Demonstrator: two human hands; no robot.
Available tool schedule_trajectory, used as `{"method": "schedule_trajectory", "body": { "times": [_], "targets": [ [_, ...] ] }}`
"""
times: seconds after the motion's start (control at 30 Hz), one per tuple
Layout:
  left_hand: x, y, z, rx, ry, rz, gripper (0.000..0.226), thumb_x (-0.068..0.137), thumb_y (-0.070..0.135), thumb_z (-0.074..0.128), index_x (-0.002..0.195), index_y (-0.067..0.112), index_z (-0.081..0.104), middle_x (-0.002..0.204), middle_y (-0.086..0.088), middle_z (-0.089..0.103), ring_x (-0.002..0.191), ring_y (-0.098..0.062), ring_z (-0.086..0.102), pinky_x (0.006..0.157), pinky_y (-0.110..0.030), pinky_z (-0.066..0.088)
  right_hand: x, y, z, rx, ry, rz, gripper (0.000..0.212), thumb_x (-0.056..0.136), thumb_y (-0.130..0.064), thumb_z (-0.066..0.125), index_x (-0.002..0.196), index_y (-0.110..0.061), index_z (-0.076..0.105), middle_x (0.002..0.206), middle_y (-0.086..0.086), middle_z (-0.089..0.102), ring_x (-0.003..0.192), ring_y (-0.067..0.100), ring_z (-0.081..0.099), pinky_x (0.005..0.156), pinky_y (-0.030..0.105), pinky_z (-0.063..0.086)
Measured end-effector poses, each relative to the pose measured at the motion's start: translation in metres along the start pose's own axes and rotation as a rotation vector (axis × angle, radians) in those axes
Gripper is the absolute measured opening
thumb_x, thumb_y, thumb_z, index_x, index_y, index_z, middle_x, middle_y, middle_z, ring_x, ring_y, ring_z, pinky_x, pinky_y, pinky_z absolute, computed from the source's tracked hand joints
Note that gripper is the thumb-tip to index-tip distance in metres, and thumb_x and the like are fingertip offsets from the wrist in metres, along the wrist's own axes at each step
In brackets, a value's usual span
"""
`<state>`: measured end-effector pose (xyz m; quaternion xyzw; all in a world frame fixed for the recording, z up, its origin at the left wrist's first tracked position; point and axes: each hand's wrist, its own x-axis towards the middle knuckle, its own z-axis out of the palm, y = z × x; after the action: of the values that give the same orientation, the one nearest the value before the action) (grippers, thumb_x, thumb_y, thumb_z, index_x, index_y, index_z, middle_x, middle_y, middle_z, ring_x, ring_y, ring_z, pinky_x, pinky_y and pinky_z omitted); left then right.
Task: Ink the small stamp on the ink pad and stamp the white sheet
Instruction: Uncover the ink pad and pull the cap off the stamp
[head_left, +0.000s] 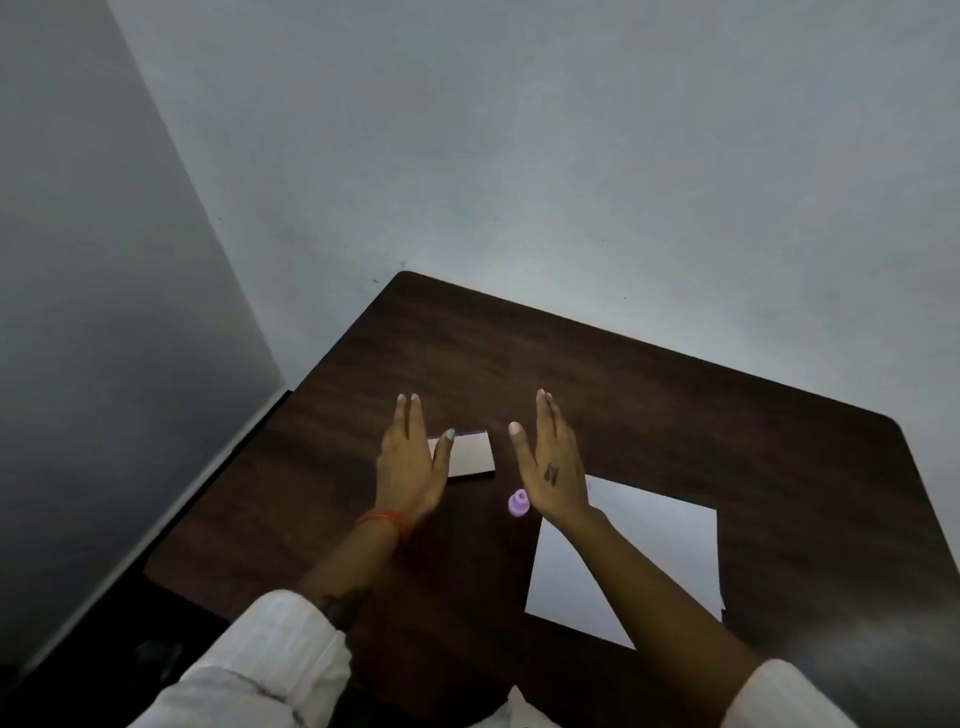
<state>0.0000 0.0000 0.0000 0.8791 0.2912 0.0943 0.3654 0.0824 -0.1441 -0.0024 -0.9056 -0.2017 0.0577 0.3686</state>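
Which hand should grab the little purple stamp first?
Probably the right hand: the small purple plastic stamp stands just beside its wrist, and the white paper sheet lies on that side. The left hand hovers open over the square ink pad.

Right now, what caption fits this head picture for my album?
Two open hands hover over a dark table holding pad, purple stamp and sheet.
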Motion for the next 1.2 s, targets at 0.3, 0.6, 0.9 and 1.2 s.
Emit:
{"method": "schedule_trajectory", "body": {
  "times": [0.3, 0.6, 0.9, 1.2],
  "targets": [
    [0.013, -0.015, 0.007, -0.115, -0.112, -0.312, 0.082, 0.086, 0.027, 0.061, 0.145, 0.011, 0.007, 0.152, -0.021, 0.02, 0.136, -0.037, 0.029, 0.11, -0.048, 0.031, 0.019, 0.005, 0.025, -0.085, -0.172, 0.11, 0.054, 0.094, -0.046, 0.037, 0.14, -0.018, 0.03, 0.145, 0.013, 0.037, 0.132, 0.029, 0.037, 0.104, 0.039, 0.037],
    [0.019, -0.012, 0.016, -0.115, -0.191, -0.33, 0.049, 0.087, 0.026, 0.059, 0.131, 0.009, 0.045, 0.137, -0.018, 0.041, 0.121, -0.03, 0.047, 0.105, -0.039, 0.036, 0.029, 0.006, 0.037, -0.133, -0.364, 0.137, 0.046, 0.09, -0.031, 0.054, 0.132, -0.013, 0.045, 0.134, 0.014, 0.047, 0.12, 0.029, 0.048, 0.098, 0.035, 0.043],
    [0.018, -0.006, 0.019, -0.086, -0.135, -0.306, 0.047, 0.088, 0.026, 0.056, 0.13, 0.006, 0.047, 0.132, -0.017, 0.051, 0.122, -0.029, 0.044, 0.104, -0.041, 0.039, 0.03, 0.003, 0.038, -0.125, -0.272, 0.133, 0.052, 0.09, -0.029, 0.056, 0.136, -0.011, 0.04, 0.136, 0.012, 0.047, 0.124, 0.027, 0.046, 0.102, 0.034, 0.041],
    [0.003, -0.008, -0.003, -0.128, -0.004, -0.281, 0.049, 0.088, 0.025, 0.058, 0.131, 0.006, 0.046, 0.133, -0.017, 0.049, 0.12, -0.029, 0.049, 0.104, -0.041, 0.039, 0.021, -0.017, 0.036, -0.056, -0.173, 0.064, 0.045, 0.088, -0.023, 0.059, 0.131, -0.011, 0.048, 0.132, 0.012, 0.052, 0.119, 0.028, 0.052, 0.101, 0.037, 0.047]
  ]
}}
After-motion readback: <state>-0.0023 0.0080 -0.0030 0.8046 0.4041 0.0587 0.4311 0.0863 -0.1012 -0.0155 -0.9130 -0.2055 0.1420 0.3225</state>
